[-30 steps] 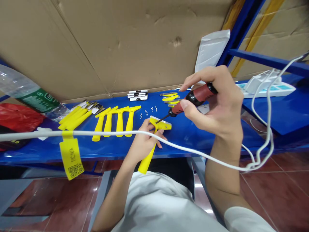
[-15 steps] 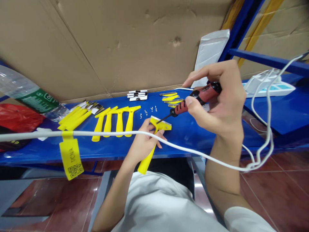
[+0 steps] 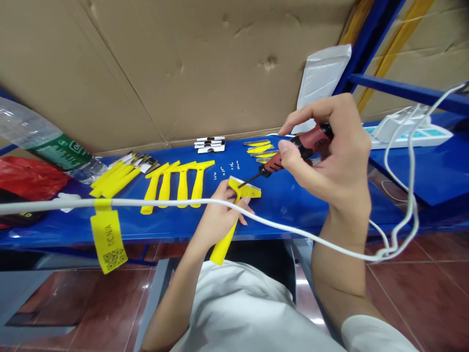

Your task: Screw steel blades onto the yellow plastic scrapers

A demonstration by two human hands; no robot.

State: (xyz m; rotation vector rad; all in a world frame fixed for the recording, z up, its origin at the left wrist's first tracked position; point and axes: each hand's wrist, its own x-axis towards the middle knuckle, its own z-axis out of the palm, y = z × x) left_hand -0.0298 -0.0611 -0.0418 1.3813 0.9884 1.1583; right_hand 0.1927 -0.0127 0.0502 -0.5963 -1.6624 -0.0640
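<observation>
My left hand [image 3: 220, 215] is closed around a yellow scraper [image 3: 224, 244] near the table's front edge. A pale blade edge shows along the top of the scraper's head, and a small screw sits toward its right end. My right hand [image 3: 337, 156] grips a red and black screwdriver [image 3: 311, 144], tilted down to the left. Its thin dark shaft meets the left part of the scraper's head. Left of my hands, several yellow scraper handles [image 3: 182, 186] lie in a row. Small screws [image 3: 223, 168] are grouped on the blue table behind the scraper.
Finished-looking scrapers with dark ends [image 3: 119, 178] lie beside a plastic bottle [image 3: 62, 146]. Small white boxes [image 3: 210, 144] and yellow strips [image 3: 260, 148] line the back. A white cable [image 3: 286, 226] with a yellow tag [image 3: 108, 239] crosses in front. A power strip [image 3: 414, 134] stands right.
The thumb and fingers of my right hand have shifted slightly on the screwdriver handle. Its tip stays on the scraper's head, and my left hand keeps the same hold.
</observation>
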